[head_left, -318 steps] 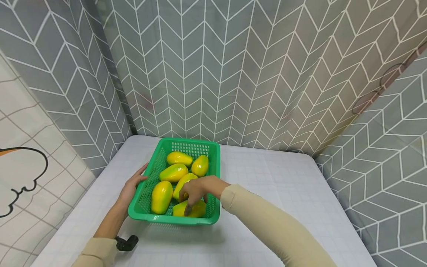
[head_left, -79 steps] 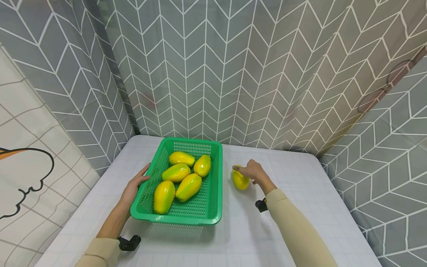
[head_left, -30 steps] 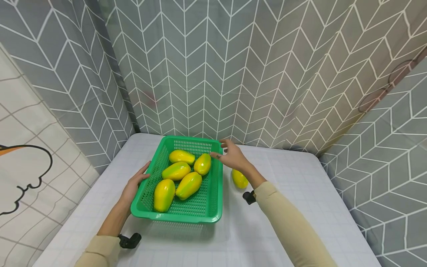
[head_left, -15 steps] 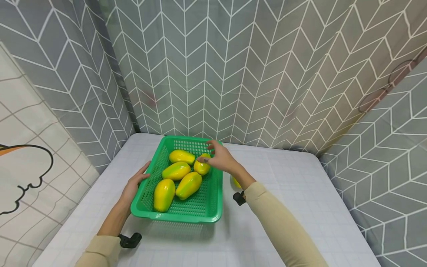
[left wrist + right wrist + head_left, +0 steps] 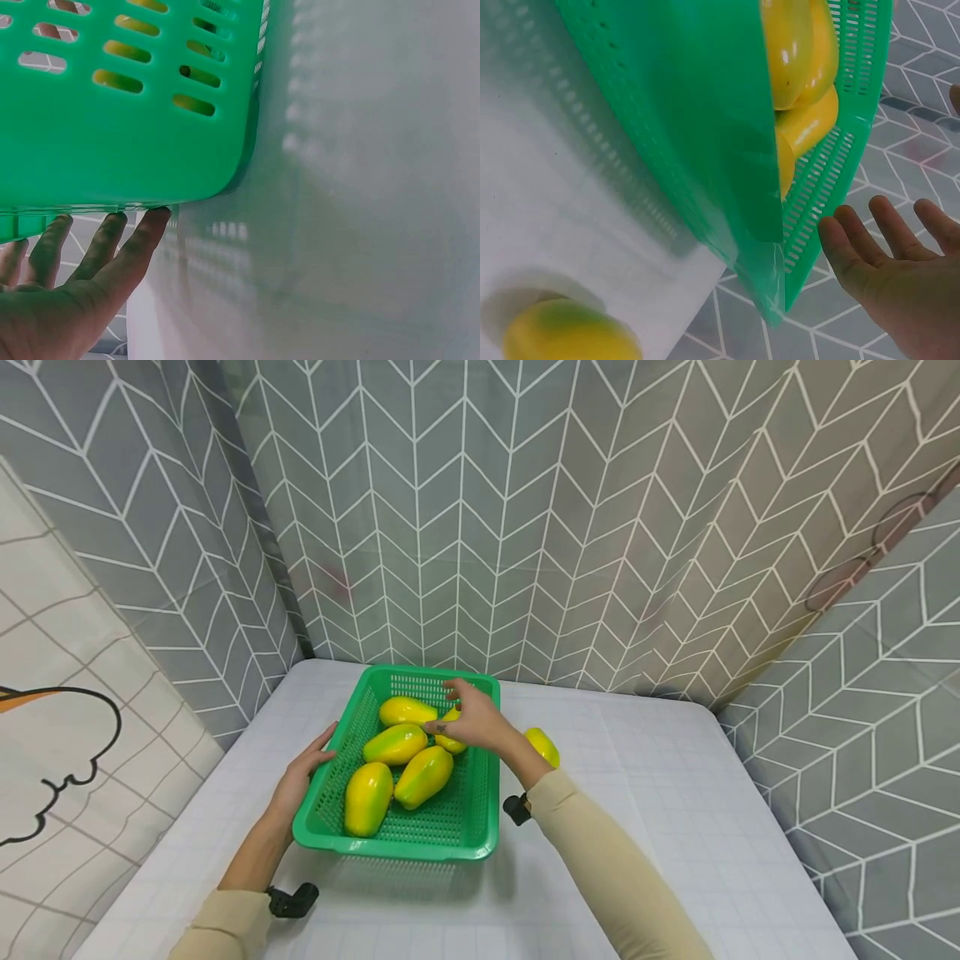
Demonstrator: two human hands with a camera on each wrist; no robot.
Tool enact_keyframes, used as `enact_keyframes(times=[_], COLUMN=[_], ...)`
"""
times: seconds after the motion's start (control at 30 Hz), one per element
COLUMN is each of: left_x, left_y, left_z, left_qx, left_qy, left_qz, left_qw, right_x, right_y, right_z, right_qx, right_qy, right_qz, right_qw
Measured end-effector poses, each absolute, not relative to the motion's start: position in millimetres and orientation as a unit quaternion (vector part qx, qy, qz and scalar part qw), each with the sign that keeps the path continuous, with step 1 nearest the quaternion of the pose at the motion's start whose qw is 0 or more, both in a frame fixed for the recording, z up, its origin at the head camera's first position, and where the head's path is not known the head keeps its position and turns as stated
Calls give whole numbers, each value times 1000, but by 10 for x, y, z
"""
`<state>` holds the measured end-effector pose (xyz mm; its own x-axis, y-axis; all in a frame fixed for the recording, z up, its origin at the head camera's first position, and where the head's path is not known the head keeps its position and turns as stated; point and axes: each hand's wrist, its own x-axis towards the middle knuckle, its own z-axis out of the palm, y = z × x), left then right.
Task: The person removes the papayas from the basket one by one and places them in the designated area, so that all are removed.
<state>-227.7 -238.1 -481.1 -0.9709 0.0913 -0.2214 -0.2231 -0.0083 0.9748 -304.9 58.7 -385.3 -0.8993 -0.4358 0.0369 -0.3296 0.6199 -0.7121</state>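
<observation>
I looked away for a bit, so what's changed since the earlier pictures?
One yellow fruit went from the near right corner of the green basket to the table on its right and was let go. The right hand swung left over the basket, holding nothing. The left hand stays at the basket's left rim; five fruits remain inside.

Head view's up high, facing forward and down. Wrist views press in close; all three catch the green plastic basket [image 5: 393, 848].

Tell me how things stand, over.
Left grip touching green perforated plastic basket. Right grip empty above it. Five glossy yellow-green oval fruits inside, one outside. Right grip partly hides one inside.
</observation>
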Motion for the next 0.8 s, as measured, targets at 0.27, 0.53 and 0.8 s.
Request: enact_keyframes(times=[0.27,0.53,0.8], left_x=[-2274,-2266,-2275], left_y=[-2391,-2397,-2387], left_z=[-4810,-4786,-4786], left_qx=[-28,-33,-32], left_qy=[691,691,691], left_qz=[715,714,714], left_qw=[101,104,105], right_x=[-3037,-3048,-3079], right_y=[548,534,527], right_z=[-3902,-3953,-3938], right_qx=[-221,-200,-199], right_qy=[904,901,898], right_qz=[-359,-375,-383], right_qw=[72,86,88])
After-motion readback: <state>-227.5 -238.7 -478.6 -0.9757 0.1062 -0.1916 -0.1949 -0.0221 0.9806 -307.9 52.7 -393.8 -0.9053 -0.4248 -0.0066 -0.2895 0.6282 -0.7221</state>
